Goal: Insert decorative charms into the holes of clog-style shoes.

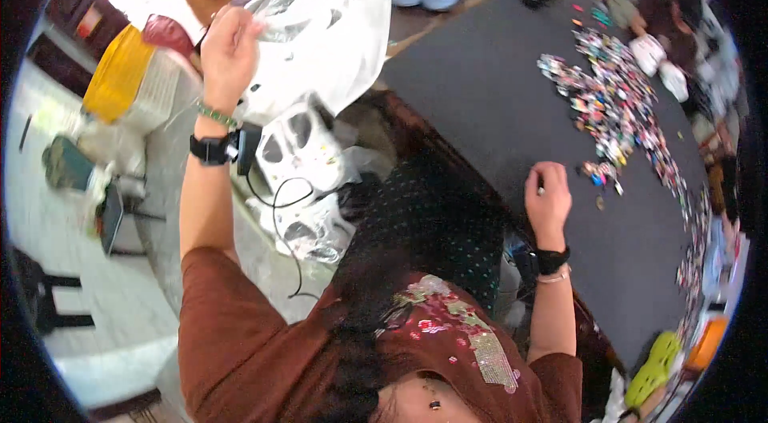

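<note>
Left hand (230, 51) raised off worktop (480, 95), fingers pinching clear bag (276, 15): light, limp, slippery; grip gathered edge. Right hand (547, 201) on worktop, fingers curled shut, beside small pieces (612, 107).

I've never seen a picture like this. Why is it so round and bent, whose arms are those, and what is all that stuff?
There is no machine here, only a person at work. A wide fisheye camera on their head looks down, so straight edges curve. The left hand is raised with a closed grip on a clear plastic bag, in front of bigger white bags. The right hand rests, fingers curled, on a dark table beside a long scatter of small colourful pieces. Whether it holds one is too small to tell.
</note>
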